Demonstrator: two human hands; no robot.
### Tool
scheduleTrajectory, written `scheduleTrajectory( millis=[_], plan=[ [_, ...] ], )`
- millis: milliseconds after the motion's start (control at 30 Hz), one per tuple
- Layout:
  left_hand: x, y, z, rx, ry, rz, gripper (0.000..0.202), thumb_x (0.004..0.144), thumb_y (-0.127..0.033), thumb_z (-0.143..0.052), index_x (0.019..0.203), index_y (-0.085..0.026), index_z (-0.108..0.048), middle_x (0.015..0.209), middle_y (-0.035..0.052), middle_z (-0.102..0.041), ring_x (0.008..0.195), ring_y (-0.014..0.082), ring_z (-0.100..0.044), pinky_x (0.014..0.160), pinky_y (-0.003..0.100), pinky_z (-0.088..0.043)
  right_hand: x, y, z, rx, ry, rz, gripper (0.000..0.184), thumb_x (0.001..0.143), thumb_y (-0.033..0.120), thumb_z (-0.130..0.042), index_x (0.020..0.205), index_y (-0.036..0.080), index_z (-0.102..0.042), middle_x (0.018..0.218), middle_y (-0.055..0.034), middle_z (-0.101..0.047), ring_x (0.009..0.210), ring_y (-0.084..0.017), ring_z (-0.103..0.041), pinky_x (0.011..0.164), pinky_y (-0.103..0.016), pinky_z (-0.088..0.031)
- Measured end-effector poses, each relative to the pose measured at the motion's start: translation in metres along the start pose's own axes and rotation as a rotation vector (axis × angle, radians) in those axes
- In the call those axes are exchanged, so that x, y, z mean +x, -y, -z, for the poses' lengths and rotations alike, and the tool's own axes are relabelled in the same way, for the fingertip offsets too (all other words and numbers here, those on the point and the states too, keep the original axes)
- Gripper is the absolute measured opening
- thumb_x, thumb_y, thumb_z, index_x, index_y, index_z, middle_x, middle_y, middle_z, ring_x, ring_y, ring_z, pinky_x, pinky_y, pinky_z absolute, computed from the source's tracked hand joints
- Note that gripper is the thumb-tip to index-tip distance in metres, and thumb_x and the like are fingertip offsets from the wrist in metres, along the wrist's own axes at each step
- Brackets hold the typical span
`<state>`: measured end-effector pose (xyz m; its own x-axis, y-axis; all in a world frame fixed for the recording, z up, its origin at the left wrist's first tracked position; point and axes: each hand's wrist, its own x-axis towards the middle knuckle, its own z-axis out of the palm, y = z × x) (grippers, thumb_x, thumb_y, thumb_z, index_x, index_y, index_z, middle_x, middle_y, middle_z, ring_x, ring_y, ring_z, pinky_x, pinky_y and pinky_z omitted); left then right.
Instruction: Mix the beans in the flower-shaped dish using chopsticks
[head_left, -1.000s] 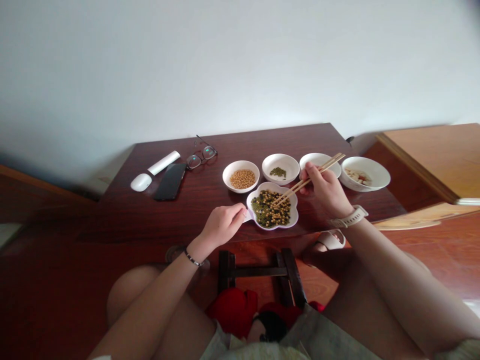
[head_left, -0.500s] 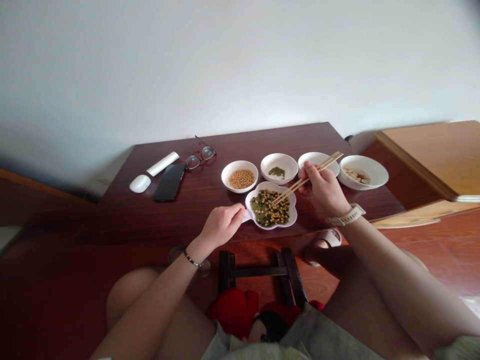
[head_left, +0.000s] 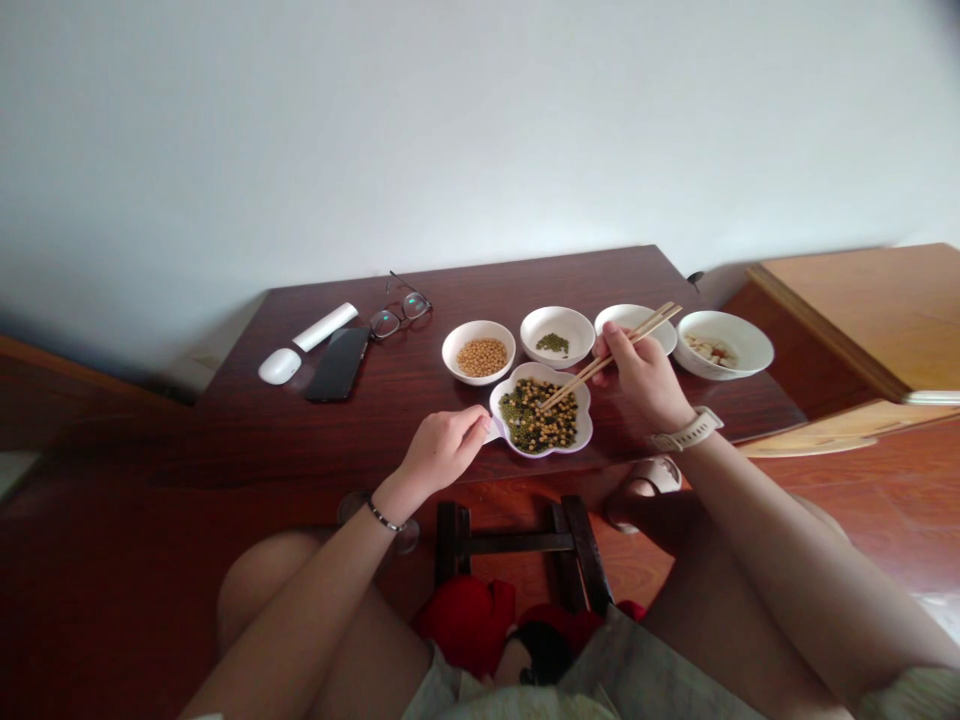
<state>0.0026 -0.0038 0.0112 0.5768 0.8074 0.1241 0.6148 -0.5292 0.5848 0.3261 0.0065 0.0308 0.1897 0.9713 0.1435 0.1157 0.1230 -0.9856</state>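
My left hand [head_left: 444,448] is closed on the short handle of a white flower-shaped dish [head_left: 585,432] near the table's front edge. Mixed beans [head_left: 546,425], yellow, green and dark, fill the dish. In my right hand [head_left: 643,372] is a pair of wooden chopsticks [head_left: 611,357], slanting down to the left with their tips among the beans. Behind the dish stand a bowl of yellow beans [head_left: 480,375], a bowl with a few green beans [head_left: 559,318] and a white bowl [head_left: 630,313] partly hidden by my right hand. Farther right is a larger bowl [head_left: 739,365] with pale pieces inside.
On the left of the dark wooden table [head_left: 480,285] lie eyeglasses [head_left: 401,315], a black phone [head_left: 337,365], a white bar-shaped object [head_left: 325,326] and a white rounded case [head_left: 280,367]. A light wooden cabinet [head_left: 862,310] adjoins on the right. A dark stool [head_left: 517,543] stands below.
The chopstick tips have shifted slightly left within the beans, and my right hand has moved a little left with them. My left hand stays on the handle.
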Motion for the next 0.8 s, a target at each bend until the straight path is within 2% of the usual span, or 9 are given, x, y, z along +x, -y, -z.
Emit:
scheduleTrajectory(
  millis=[433,800],
  plan=[
    [0.0000,0.0001,0.0002,0.012,-0.001,-0.001,0.039,0.118,-0.037,-0.045,0.087,-0.023,-0.062,0.074,0.0015,-0.072,0.065,0.0183,-0.067,0.068,0.030,-0.040,-0.0005,0.0030,0.0029,-0.038,-0.004,0.022,0.061,0.103,0.083,-0.062,0.080,0.026,-0.063,0.060,-0.0029,-0.061,0.055,-0.019,-0.060,0.053,-0.031,-0.048],
    [0.0002,0.0001,0.0002,0.007,0.004,0.001,0.039,0.118,-0.037,-0.045,0.087,-0.023,-0.063,0.073,0.0014,-0.072,0.065,0.0182,-0.067,0.067,0.030,-0.039,0.0001,0.0016,0.0024,-0.045,0.012,0.023,0.058,0.104,0.079,-0.063,0.080,0.026,-0.063,0.061,-0.0032,-0.062,0.056,-0.020,-0.060,0.053,-0.032,-0.047]
  ],
)
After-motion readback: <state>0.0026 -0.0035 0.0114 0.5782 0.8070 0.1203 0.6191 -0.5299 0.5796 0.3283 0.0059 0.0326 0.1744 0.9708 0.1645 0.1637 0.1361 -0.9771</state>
